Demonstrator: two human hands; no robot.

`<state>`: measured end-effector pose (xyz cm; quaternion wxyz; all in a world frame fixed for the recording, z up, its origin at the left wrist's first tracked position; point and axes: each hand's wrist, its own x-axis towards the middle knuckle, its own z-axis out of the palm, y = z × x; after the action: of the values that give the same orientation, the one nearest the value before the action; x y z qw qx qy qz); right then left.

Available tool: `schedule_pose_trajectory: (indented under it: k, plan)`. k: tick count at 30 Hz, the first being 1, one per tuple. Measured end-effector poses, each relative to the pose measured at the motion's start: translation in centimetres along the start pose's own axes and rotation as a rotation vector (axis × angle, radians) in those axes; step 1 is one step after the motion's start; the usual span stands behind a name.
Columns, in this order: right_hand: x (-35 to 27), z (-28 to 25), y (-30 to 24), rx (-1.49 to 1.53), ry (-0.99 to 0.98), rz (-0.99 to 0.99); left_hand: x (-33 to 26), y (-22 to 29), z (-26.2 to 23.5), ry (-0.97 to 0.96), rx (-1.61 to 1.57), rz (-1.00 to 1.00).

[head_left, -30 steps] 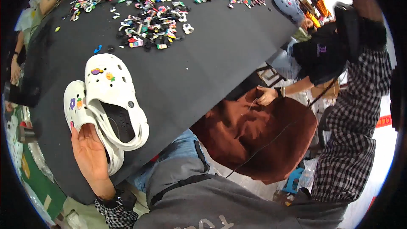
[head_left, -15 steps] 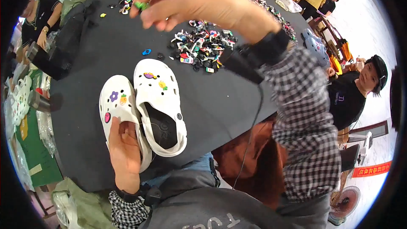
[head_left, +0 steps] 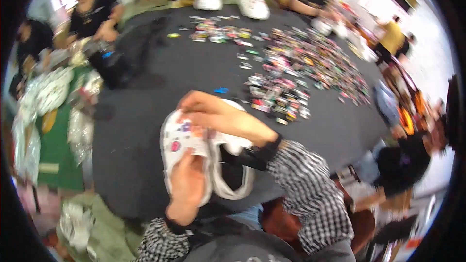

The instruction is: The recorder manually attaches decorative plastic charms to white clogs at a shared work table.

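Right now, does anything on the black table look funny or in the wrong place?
Nothing looks plainly broken, though the picture is blurry. A small blue piece lies just beyond the white clogs, and a yellow-green one sits left of the far heap. They look like strays, apart from the heaped pieces.

1. I'm working in a workshop, co-workers (head_left: 97,12) standing or sitting round one blk table (head_left: 136,136), one handling a white clog (head_left: 208,0).
2. Small colourful pcs (head_left: 315,63) are lying in piles.
3. Plastic bags (head_left: 80,138) are lying L.
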<state>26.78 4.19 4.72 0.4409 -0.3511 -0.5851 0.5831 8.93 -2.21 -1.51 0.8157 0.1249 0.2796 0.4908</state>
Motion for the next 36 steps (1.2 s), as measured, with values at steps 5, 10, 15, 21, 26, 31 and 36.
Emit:
schedule_pose_trajectory:
  k: [5,10,15,21,26,31,36]
  plan:
    - [-1.3,0.7,0.1,-0.354,0.114,0.093,-0.3,0.2,1.7,0.086,-0.105,-0.025]
    - [-0.8,2.4,-0.5,-0.418,0.109,0.170,-0.5,0.1,1.2,0.082,-0.127,-0.005]
    - [-0.6,2.8,-1.0,-0.692,0.089,0.143,-0.7,-0.2,1.3,0.116,-0.112,-0.079]
    - [-0.2,3.5,-0.7,-0.790,0.086,0.069,-0.5,-0.5,1.0,0.099,-0.131,-0.043]
    - [-0.2,3.3,-0.5,-0.746,0.092,0.089,-0.7,-0.5,1.3,0.089,-0.145,-0.023]
    - [-0.5,3.0,-1.3,-0.792,0.061,0.099,-0.4,-1.1,0.9,0.080,-0.149,-0.046]
    - [-0.5,3.3,-1.2,-0.774,0.019,0.093,-0.5,-0.9,0.6,0.090,-0.136,-0.059]
